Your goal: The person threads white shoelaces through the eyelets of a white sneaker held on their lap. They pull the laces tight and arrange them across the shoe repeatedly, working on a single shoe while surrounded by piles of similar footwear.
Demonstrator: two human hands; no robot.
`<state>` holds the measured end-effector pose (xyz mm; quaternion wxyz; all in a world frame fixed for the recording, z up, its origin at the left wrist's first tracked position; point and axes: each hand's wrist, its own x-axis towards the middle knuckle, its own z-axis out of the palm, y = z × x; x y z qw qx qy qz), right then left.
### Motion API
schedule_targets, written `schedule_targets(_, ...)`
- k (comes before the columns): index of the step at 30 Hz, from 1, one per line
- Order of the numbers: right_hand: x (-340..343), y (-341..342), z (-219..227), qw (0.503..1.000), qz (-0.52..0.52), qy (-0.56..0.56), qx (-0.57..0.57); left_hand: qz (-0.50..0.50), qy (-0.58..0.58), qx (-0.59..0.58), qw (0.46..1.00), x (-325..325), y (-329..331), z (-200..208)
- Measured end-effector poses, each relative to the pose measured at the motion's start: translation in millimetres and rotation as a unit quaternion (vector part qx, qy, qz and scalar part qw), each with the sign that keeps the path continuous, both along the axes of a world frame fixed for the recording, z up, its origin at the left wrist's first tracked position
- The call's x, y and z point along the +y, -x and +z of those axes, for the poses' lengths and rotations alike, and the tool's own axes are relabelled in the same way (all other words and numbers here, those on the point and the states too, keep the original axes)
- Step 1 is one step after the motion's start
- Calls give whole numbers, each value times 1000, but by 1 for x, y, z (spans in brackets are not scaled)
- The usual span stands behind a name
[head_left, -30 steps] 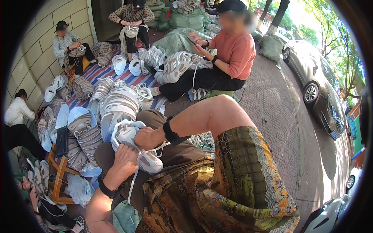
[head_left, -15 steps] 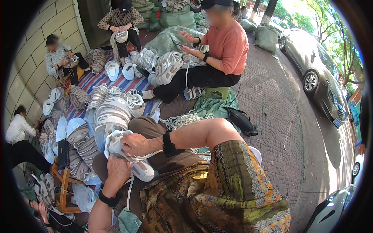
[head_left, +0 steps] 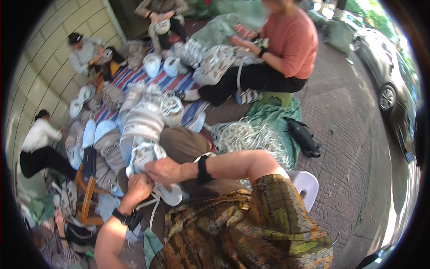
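On my lap lies a white and beige shoe upper (head_left: 145, 154), at the near end of a long nested stack of similar uppers (head_left: 141, 123). My left hand (head_left: 139, 187) is closed at the upper's near edge, its fingers bent. Close against it, my right hand (head_left: 165, 170) is pinched shut at the upper's right side; what lies between its fingertips is too small and blurred to make out. A white shoelace (head_left: 154, 213) hangs below the hands. Another pale part of the shoe work (head_left: 170, 195) rests on my lap under my right wrist.
A tangle of white laces (head_left: 251, 139) lies on green sheeting to the right, near a black bag (head_left: 303, 136) and a white stool (head_left: 310, 186). A wooden frame (head_left: 87, 201) stands left. Ahead, a person in a pink top (head_left: 291, 45) sits; others work leftward.
The view has swung, so the scene sits further right and higher. My right hand has come down against my left hand at the upper's near edge.
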<state>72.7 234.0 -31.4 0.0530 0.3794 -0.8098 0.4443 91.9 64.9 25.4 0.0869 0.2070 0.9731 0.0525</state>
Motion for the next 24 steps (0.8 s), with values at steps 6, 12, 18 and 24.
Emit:
schedule_targets(6,4,-8,-3,999,28,28,6,1,31,-36,999,0,2,-2)
schedule_targets(12,9,-9,4,998,28,47,14,1,-3,-69,998,-5,4,-10)
schedule_targets(18,10,-7,9,998,53,31,10,89,-21,-86,992,-3,3,-9)
schedule_targets(24,9,-4,9,998,43,19,37,63,-23,-73,995,-4,4,-5)
